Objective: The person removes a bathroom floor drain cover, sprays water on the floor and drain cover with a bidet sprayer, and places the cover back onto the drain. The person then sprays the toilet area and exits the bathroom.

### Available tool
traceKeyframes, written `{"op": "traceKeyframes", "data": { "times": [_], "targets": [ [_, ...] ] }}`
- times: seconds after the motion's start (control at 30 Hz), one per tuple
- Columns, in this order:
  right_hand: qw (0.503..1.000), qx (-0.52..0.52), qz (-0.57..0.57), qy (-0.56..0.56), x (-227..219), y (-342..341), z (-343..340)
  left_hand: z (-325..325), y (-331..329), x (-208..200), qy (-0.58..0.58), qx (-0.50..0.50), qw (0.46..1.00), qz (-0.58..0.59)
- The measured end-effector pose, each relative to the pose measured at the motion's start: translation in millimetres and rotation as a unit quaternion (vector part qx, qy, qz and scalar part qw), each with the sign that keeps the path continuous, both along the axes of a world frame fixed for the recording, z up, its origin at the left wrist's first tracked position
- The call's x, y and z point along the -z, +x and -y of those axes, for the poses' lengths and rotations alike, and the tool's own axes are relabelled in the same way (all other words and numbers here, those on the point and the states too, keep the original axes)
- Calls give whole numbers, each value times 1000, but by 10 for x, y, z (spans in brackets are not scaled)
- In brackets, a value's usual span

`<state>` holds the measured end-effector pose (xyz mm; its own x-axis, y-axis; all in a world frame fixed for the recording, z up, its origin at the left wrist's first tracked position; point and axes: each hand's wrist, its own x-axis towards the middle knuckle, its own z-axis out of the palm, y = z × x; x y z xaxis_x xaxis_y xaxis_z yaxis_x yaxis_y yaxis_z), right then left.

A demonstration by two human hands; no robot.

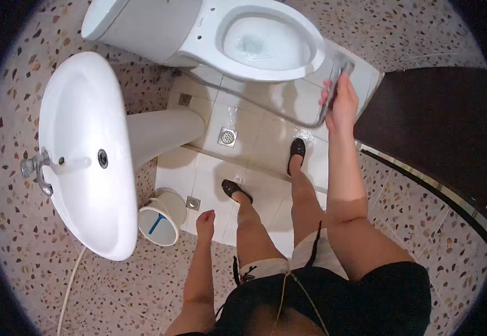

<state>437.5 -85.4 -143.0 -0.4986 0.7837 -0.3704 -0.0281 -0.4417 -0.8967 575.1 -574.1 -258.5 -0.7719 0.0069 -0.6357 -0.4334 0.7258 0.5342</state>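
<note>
Held out far to the right, my right hand (342, 106) is wrapped round the handle of a grey handheld sprayer (331, 92). Its head is blurred and lies just right of the toilet's front rim. From the handle's lower end a flexible grey hose (249, 102) curves left beneath the white toilet (210, 47), whose lid and seat are raised. Water in the bowl looks disturbed. My left hand (205, 225) hangs low in a loose fist, with nothing visible in it, nearest to a white bucket (173, 235) that has a blue-handled tool in it.
A white pedestal washbasin (126, 224) with a metal tap (43, 171) stands at the left. Floor drains (227, 136) are set in wet, shiny white tiles (263, 126). A raised floor edge runs near my dark shoes (235, 190). A dark brown panel (428, 117) is at the right.
</note>
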Motion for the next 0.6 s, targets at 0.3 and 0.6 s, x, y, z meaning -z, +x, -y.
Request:
{"op": "traceKeyframes", "data": {
  "times": [0.3,0.6],
  "targets": [
    [924,-274,144,-225,859,874,1501,-714,-784,249,181,-42,982,-47],
    [710,-618,304,149,1135,606,1454,-1302,-1724,1482,270,-342,895,91]
  ]
}}
